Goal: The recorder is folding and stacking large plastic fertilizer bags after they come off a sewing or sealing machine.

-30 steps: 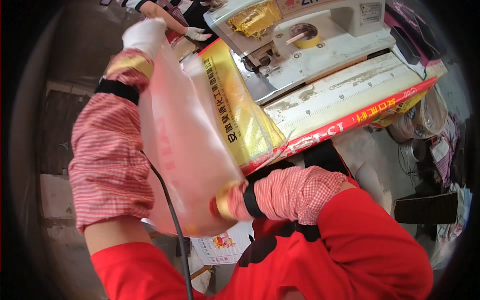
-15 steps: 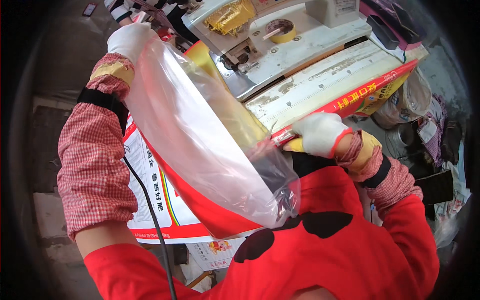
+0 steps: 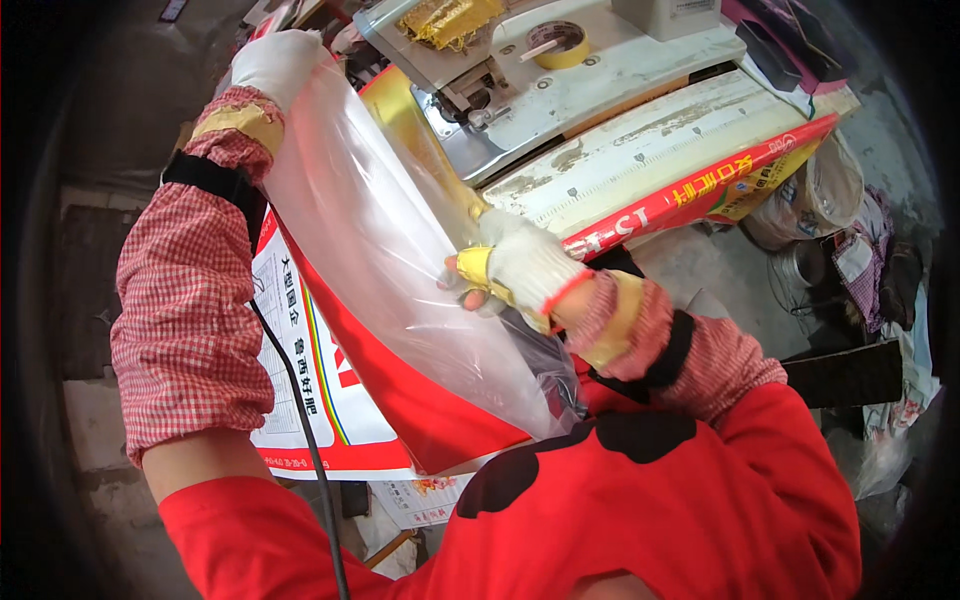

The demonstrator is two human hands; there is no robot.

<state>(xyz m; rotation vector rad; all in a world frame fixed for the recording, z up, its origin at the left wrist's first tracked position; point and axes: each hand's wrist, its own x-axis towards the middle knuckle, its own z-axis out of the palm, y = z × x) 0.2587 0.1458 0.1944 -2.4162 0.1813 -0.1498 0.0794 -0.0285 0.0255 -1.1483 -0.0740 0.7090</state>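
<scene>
My left hand [image 3: 278, 68], in a white knitted glove, is closed on the far upper edge of a clear plastic liner [image 3: 365, 190]. The liner stretches down toward my body, partly over a red and white printed sack [image 3: 400, 405]. On its right side, my right hand [image 3: 520, 258], gloved with yellow covering on a digit, has its fingers bent against the film and seems to pinch it. Bare fingertips show below the yellow covering. The liner's crumpled near end lies by my red apron.
A sewing machine [image 3: 475, 95] stands beyond, with a yellow tape roll [image 3: 560, 45] on its bed. A worn ruler-marked board [image 3: 640, 150] lies before it, with a red and yellow printed sack edge [image 3: 700, 195] along its front. A black cable [image 3: 300, 400] hangs by my left arm.
My right hand has left the red sack edge at the board and moved left onto the plastic liner. My left hand still holds the liner's far edge, shifted slightly upward.
</scene>
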